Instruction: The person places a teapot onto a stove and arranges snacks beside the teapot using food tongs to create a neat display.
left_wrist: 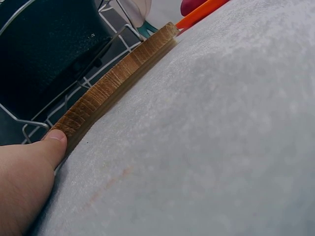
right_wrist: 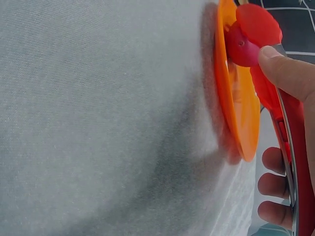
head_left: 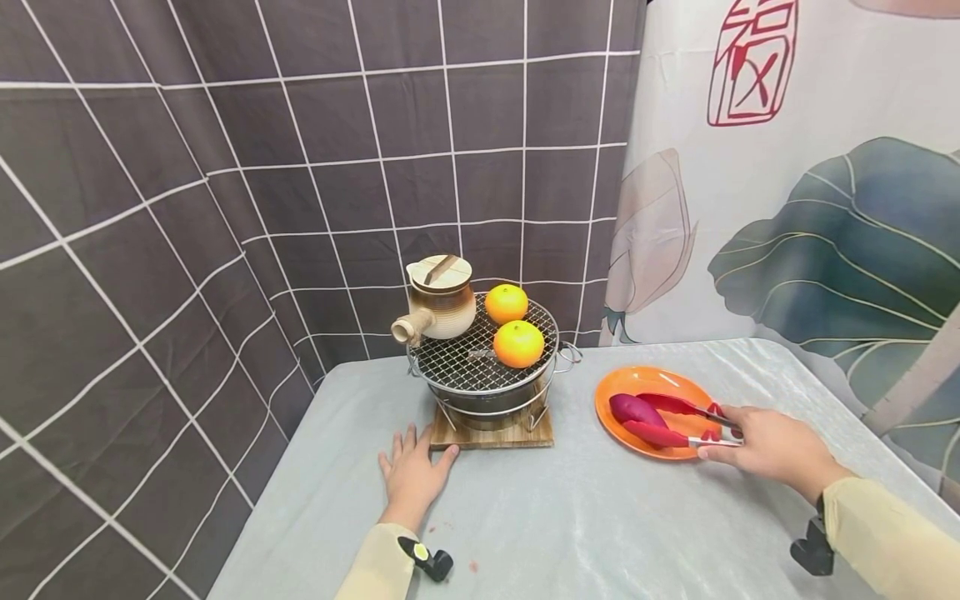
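Observation:
My right hand (head_left: 776,446) grips a pair of red-and-silver tongs (right_wrist: 290,132), thumb on one arm and fingers on the other. The red heads of the tongs lie on either side of a purple sweet potato (head_left: 634,409) on an orange plate (head_left: 611,429). My left hand (head_left: 414,477) lies on the table with its fingers spread. Its thumb touches the corner of a wooden board (left_wrist: 110,81) under a small grill stove (head_left: 487,400); the left wrist view shows this contact closely.
A beige clay teapot (head_left: 444,310) with a side handle stands on the wire mesh (head_left: 468,371) of the stove. Two mandarins sit beside it, one mandarin (head_left: 506,303) behind the other mandarin (head_left: 518,344). A dark gridded curtain (head_left: 315,167) hangs behind and to the left.

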Tool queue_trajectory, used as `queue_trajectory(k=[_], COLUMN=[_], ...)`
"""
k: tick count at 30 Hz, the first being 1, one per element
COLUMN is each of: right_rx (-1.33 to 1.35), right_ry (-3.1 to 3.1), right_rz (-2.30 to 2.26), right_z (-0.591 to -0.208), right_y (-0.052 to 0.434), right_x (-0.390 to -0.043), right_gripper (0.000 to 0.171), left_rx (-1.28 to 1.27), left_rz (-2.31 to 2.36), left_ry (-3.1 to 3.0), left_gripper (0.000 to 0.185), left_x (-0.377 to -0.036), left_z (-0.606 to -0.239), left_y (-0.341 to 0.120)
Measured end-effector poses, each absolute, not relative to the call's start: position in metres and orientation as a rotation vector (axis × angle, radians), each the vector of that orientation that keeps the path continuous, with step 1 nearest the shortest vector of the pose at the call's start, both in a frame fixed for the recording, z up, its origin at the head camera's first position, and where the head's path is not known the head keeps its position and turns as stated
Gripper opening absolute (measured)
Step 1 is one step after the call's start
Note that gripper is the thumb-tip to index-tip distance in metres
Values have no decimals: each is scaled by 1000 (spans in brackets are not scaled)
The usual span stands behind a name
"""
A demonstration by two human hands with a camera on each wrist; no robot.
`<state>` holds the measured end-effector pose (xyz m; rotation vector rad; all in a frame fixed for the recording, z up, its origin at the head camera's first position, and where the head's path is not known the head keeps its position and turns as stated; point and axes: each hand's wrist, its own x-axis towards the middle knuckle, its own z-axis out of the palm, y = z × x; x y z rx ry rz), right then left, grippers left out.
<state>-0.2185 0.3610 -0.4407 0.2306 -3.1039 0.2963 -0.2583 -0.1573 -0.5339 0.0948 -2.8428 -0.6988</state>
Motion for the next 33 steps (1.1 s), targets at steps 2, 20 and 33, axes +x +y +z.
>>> queue_trajectory(k=[2, 20, 33], right_rx=[234, 259, 261], right_ry=[-3104, -3078, -3077], right_rz=[295, 249, 241], right_z=[-440, -440, -437], right_y=[361, 361, 362], right_x=[-218, -217, -220], right_gripper=[102, 102, 100], left_rx=[95, 93, 92], left_rz=[-699, -698, -698], left_ry=[-2843, -2843, -2839], left_gripper=[70, 70, 70], left_x=[-258, -259, -259], left_z=[-534, -535, -535], left_y=[-157, -158, -158])
